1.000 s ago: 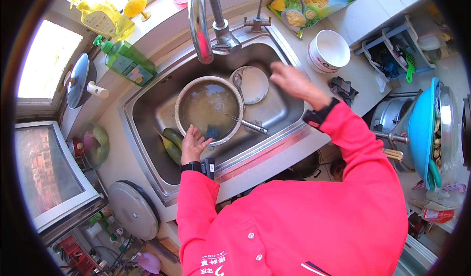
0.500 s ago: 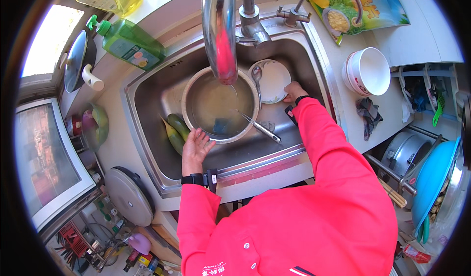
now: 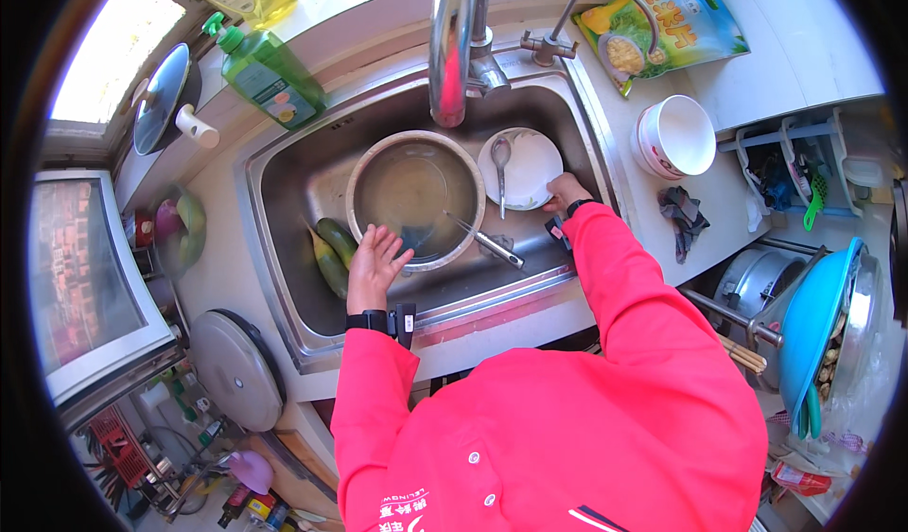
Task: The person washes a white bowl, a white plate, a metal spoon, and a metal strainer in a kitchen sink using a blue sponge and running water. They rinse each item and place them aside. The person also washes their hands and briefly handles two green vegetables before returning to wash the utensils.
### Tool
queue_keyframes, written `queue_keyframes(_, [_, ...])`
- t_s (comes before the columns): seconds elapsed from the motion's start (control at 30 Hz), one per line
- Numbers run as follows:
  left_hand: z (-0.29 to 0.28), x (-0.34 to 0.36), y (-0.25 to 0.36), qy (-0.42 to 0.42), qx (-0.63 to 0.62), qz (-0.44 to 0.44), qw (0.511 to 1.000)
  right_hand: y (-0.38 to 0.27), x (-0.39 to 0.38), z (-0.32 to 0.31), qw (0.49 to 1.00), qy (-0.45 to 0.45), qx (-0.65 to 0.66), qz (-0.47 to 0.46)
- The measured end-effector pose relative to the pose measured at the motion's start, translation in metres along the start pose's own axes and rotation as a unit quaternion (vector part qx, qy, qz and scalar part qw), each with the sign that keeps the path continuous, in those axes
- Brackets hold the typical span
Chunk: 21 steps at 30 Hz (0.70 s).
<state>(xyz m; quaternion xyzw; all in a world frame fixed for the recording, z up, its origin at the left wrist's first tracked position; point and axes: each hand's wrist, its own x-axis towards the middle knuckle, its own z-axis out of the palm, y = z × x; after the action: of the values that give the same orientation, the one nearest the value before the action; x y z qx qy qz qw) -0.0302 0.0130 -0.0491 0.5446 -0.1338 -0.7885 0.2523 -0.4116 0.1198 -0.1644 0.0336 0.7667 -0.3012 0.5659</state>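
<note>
My right hand (image 3: 566,194) grips the near right rim of a white plate (image 3: 541,161) in the sink. A metal spoon (image 3: 501,165) lies on that plate. Left of it stands a metal basin (image 3: 355,184) of cloudy water, with a dark bluish patch at its near side. A long-handled metal utensil (image 3: 499,250) leans over the basin's rim, its lower end in the water. My left hand (image 3: 376,262) is open, palm up, at the basin's near left edge and holds nothing. Beside it lie two long green vegetables (image 3: 331,258).
The faucet (image 3: 450,69) arches over the sink (image 3: 445,319). A green pump bottle (image 3: 270,73) stands behind its left corner. On the right counter are stacked white bowls (image 3: 683,137), a dark crumpled cloth (image 3: 683,222) and a colourful food bag (image 3: 653,35). A round grey lid (image 3: 236,371) stands at left.
The whole view has shifted a little. Against the basin, the plate has come slightly nearer to me with my right hand on it. My left hand stays open at the basin's edge.
</note>
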Motion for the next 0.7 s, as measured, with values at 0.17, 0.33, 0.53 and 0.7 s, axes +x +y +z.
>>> queue_keyframes(0.17, [-0.003,0.001,0.003,0.000,-0.033,-0.011,0.999,0.009,-0.020,-0.001,0.997,0.040,0.069,0.016])
queue_keyframes(0.33, [-0.009,0.002,0.004,-0.005,-0.032,-0.008,0.999,0.008,-0.058,-0.005,0.995,0.034,0.079,-0.046])
queue_keyframes(0.53, [-0.016,-0.005,0.002,0.053,-0.030,0.016,0.998,-0.030,-0.101,0.013,0.985,0.019,-0.080,-0.151])
queue_keyframes(0.7, [-0.026,-0.012,-0.001,0.071,-0.038,0.015,0.997,-0.069,-0.130,0.056,0.940,0.019,-0.263,-0.217])
